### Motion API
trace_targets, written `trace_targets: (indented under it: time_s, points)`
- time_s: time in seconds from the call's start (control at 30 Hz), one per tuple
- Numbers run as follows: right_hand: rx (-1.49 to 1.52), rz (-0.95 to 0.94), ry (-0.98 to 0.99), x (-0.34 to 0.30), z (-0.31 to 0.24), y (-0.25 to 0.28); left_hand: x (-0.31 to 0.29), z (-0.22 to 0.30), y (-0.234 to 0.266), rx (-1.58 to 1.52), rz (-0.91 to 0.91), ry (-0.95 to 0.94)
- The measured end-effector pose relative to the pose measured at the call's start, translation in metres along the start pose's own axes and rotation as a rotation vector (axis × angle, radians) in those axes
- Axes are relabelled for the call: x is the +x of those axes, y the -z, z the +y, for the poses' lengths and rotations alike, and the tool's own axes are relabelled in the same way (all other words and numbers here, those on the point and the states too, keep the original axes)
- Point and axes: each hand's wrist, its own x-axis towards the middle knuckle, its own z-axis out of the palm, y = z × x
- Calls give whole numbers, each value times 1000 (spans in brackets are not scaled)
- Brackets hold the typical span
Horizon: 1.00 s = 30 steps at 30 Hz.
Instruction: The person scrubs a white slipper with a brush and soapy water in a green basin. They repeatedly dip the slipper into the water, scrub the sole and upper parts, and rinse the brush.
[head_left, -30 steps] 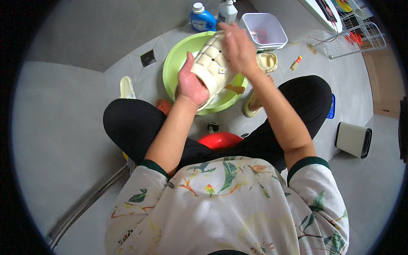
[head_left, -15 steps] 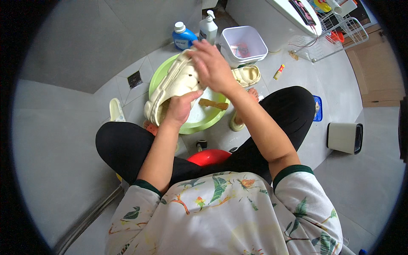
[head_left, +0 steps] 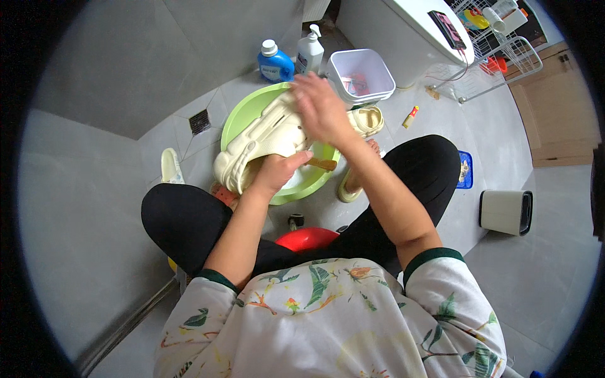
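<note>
A cream clog (head_left: 265, 135) is held tilted over a light green basin (head_left: 236, 121). My left hand (head_left: 277, 171) grips it at the foot opening, fingers inside and thumb outside. Over the far end of the clog is my right hand (head_left: 321, 110), blurred by motion, its fingers stretched out and no tool visible in it. Whether its fingertips touch the clog is unclear. A yellow-brown brush (head_left: 322, 164) lies in the basin, partly covered by my left thumb. Whitish liquid shows beneath the clog.
A blue bottle (head_left: 275, 65), a white pump bottle (head_left: 309, 53) and a white bucket (head_left: 360, 69) stand behind the basin. Another cream clog (head_left: 367, 120) lies to its right. Farther right are a small red-and-yellow brush (head_left: 410, 117), a wire rack (head_left: 504, 66) and a bin (head_left: 501, 211).
The clog has swung lower toward the right, with its far end farther down in the basin. My right hand has moved down and slightly right with it, and my left thumb now overlaps the brush.
</note>
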Motion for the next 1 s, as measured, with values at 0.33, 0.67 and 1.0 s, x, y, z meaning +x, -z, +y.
trace_targets:
  time_s: [0.33,0.67,1.0]
  points:
    - [-84,-173,158,-10,-17,1,-4,1,5,-46,-37,5]
    - [-80,-184,230,-13,-13,1,-2,8,6,-62,13,-15]
    - [-81,-134,160,-2,13,0,0,6,0,36,-72,-69]
